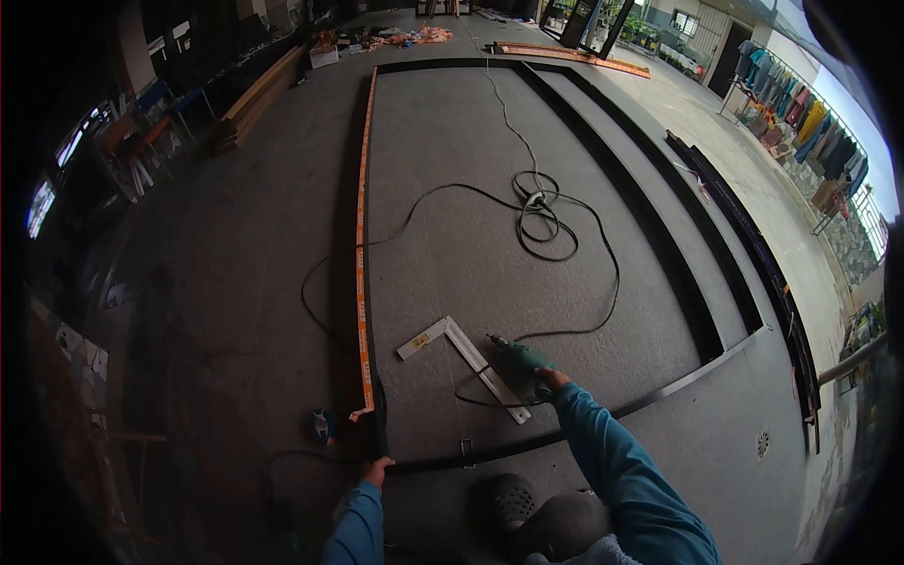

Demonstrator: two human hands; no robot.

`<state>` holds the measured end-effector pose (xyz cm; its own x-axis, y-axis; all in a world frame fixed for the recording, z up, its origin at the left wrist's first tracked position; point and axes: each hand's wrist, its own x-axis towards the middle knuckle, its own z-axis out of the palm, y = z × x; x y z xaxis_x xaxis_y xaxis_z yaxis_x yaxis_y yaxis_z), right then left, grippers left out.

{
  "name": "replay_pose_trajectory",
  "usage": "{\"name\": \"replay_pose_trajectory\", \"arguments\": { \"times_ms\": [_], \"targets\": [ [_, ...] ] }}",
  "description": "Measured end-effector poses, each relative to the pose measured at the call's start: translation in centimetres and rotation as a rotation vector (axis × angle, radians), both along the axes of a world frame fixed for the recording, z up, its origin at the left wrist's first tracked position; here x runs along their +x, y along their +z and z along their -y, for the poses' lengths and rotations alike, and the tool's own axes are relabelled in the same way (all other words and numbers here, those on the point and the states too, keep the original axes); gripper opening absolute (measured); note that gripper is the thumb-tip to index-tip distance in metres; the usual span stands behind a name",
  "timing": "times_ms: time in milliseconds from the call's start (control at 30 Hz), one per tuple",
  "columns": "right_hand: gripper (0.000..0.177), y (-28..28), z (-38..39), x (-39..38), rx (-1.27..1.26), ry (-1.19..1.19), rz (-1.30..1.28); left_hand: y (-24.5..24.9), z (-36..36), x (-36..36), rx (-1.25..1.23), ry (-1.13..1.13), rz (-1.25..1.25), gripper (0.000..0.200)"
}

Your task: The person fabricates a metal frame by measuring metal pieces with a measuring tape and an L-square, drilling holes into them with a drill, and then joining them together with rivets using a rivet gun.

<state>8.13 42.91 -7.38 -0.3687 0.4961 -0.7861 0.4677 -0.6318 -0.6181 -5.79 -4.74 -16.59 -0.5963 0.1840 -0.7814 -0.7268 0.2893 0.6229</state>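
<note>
My right hand grips a green power drill, its bit pointing to the far left, just above the floor. At the near left corner of a large black metal frame, my left hand is closed on the frame's end. An orange printed strip runs along the frame's left side. Beside the drill, inside the frame, lies a metal carpenter's square. A black cord loops over the floor near the drill.
A small dark teal object sits left of the frame. Long dark bars lie along the right. Wooden planks are stacked at back left, and clothes hang on a rack at far right. A shoe shows below the frame.
</note>
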Motion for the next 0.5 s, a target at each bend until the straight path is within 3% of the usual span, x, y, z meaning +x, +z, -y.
{"name": "replay_pose_trajectory", "arguments": {
  "times_ms": [67, 100, 200, 267, 300, 367, 500],
  "targets": [
    [0.033, 2.6, 1.0, 0.4, 0.016, -0.010, -0.053, 6.5, -1.4, 0.8, 0.041, 0.020, 0.079, 0.028],
    [0.031, 2.8, 1.5, 0.9, -0.014, -0.025, -0.082, 7.3, -1.3, 1.0, 0.043, 0.020, 0.078, 0.028],
    [0.031, 3.8, 3.6, 3.6, 0.048, -0.067, -0.279, 7.3, -1.0, 0.8, 0.120, 0.002, 0.082, 0.025],
    [0.045, 6.5, 6.0, 5.8, 0.186, -0.103, -0.554, 6.1, 0.0, 1.0, 0.236, -0.084, 0.036, 0.028],
    [0.045, 9.0, 6.8, 6.1, 0.187, -0.102, -0.555, 6.0, -0.1, 0.9, 0.237, -0.083, 0.034, 0.028],
    [0.056, 12.9, 7.9, 6.6, -0.327, -0.212, -0.901, 5.6, -0.2, 0.8, 0.149, 0.055, 0.166, 0.041],
    [0.063, 8.3, 5.9, 7.8, -0.541, 0.008, -0.919, 5.7, 0.3, 1.3, 0.207, 0.135, 0.137, 0.051]
  ]
}}
